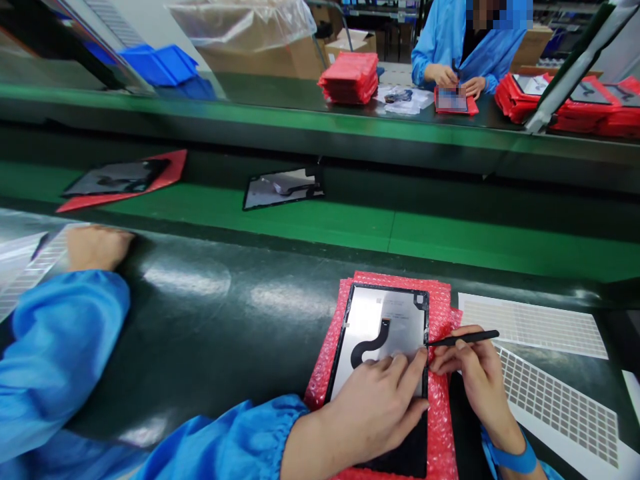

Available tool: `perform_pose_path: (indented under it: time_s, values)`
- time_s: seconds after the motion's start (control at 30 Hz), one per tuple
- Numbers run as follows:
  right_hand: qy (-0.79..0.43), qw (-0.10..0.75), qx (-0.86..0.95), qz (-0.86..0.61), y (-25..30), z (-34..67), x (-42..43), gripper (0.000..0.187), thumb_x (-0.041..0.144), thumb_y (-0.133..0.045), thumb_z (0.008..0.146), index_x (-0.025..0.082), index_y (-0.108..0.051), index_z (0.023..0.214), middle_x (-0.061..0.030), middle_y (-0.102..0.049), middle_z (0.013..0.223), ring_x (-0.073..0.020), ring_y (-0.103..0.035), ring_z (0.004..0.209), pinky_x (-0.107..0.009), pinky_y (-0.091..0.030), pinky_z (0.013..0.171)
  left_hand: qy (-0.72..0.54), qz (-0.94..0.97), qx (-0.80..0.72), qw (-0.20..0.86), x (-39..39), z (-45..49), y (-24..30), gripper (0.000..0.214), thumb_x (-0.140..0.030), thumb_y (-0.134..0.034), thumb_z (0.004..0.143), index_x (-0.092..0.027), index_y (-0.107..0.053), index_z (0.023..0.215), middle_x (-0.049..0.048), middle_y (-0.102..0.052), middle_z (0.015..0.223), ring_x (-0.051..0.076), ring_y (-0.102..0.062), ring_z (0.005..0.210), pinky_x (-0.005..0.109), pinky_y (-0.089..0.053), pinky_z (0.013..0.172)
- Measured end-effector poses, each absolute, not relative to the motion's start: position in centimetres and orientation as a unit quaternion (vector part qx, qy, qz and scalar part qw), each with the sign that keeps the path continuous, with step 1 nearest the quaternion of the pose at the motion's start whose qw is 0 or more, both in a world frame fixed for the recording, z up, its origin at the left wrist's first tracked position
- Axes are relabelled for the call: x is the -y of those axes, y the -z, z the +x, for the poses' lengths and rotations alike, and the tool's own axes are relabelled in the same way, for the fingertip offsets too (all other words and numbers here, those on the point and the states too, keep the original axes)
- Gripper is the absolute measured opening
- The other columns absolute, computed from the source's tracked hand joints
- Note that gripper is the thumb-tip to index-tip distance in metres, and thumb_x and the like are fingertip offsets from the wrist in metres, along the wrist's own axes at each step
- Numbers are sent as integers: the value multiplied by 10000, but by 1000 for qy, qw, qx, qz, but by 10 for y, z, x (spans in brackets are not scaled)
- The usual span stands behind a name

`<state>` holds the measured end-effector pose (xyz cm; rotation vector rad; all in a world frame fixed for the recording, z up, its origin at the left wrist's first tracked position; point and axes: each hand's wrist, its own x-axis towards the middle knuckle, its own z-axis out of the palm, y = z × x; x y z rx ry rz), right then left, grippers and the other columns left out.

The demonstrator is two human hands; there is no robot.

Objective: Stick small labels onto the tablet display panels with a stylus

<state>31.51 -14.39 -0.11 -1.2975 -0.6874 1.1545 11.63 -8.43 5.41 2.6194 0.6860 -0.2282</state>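
A tablet screen panel (367,297) lies back side up, with a black curved ribbon cable (373,343) on its silver back. Under it are red bubble-wrap bags (440,413). My left hand (377,400) rests flat on the panel's lower half, fingers spread and fingertips near its right edge. Between the thumb and fingers of my right hand (473,367) is a pair of black tweezers (465,338), its tip touching the panel's right edge. The lower part of the panel is partly hidden by my left hand.
Sticker sheets (555,400) lie at the right. A co-worker's fist (100,247) rests at the left. On the green conveyor are two more panels (285,188) (117,179). Across it another person (465,53) works between red bag stacks (349,78).
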Motion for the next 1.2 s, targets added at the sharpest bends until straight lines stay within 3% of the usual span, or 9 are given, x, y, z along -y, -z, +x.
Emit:
perform_pose_path:
  time_s: [0.47,0.6,0.67,0.73,0.83,1.0,1.1,1.2]
  values:
    - [-486,623,258,-556,9,314,149,226,446,-679,1010,243,-604,1077,-25,-780,833,-232,-780,655,-373,-683,574,72,929,-268,243,82,118,-59,663,-400,-542,1042,-47,-387,1582,189,-725,1226,349,-759,950,490,-654,771]
    - [-477,637,261,-547,10,315,151,219,427,-686,1002,247,-603,1093,-20,-781,816,-222,-777,650,-344,-671,585,15,913,-286,289,77,110,-65,688,-422,-633,989,-119,-413,1567,152,-748,1211,324,-758,1002,441,-622,848]
    - [-470,645,262,-542,12,316,151,217,423,-678,1003,247,-598,1102,-26,-786,813,-220,-776,643,-337,-664,591,-20,884,-356,303,71,95,-67,510,-437,-610,995,-176,-547,1429,88,-778,1027,274,-763,876,377,-589,780]
    - [-464,652,259,-541,15,318,152,219,424,-672,1001,244,-594,1099,-34,-791,813,-224,-776,634,-343,-662,594,-22,838,-469,278,62,73,-65,307,-463,-552,1014,-205,-650,1150,38,-734,805,246,-726,719,339,-515,671]
    - [-459,656,251,-544,19,320,152,234,434,-678,990,238,-590,1084,-41,-791,789,-229,-773,619,-358,-664,600,5,781,-566,262,51,38,-58,327,-516,-522,1010,-221,-592,885,23,-667,710,243,-671,666,322,-404,612]
    - [-450,650,249,-559,29,322,153,303,453,-734,938,218,-591,1065,-64,-798,790,-246,-779,632,-389,-677,623,-85,753,-509,409,55,17,-52,384,-480,-409,1065,-222,-549,817,12,-645,768,184,-593,702,298,-412,662]
    - [-448,649,245,-565,35,324,152,371,468,-774,890,211,-582,1075,-82,-805,794,-271,-789,647,-406,-682,626,-144,742,-507,414,58,21,-51,378,-436,-391,1071,-213,-556,814,25,-647,827,182,-587,761,296,-433,711]
    - [-443,650,231,-573,40,328,151,444,495,-806,845,205,-576,1090,-88,-806,778,-284,-791,646,-413,-684,623,-164,710,-537,425,54,21,-46,326,-456,-445,1048,-210,-568,873,13,-643,790,173,-575,716,283,-418,655]
